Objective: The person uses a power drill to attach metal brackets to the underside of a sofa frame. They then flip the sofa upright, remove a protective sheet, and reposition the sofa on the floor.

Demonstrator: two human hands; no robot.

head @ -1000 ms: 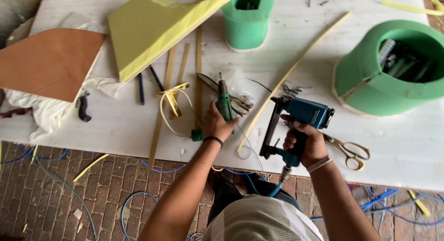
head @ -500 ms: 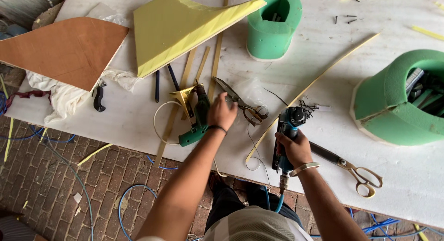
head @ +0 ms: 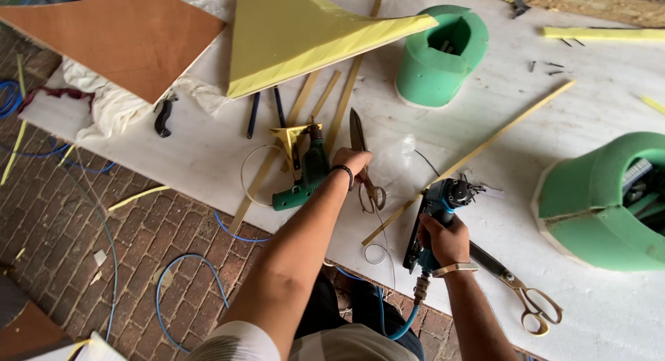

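Note:
My right hand (head: 443,240) grips a blue air stapler (head: 443,198) held upright near the front edge of the white table (head: 526,125); a blue hose (head: 405,323) hangs from its base. My left hand (head: 350,160) reaches forward with fingers curled over the middle of a pair of metal shears (head: 360,132), whose handles (head: 374,195) lie toward me. A green power drill (head: 305,177) lies just left of that hand. A long thin yellow strip (head: 485,146) runs diagonally past the stapler.
Large gold-handled scissors (head: 526,299) lie right of my right hand. Two green foam forms (head: 436,60) (head: 603,209), a yellow foam sheet (head: 305,35) and a brown board (head: 118,39) sit on the table. Hoses trail over the brick floor (head: 138,243).
My left hand left the green drill and moved right onto the shears. The stapler in my right hand turned more upright; the view shifted left.

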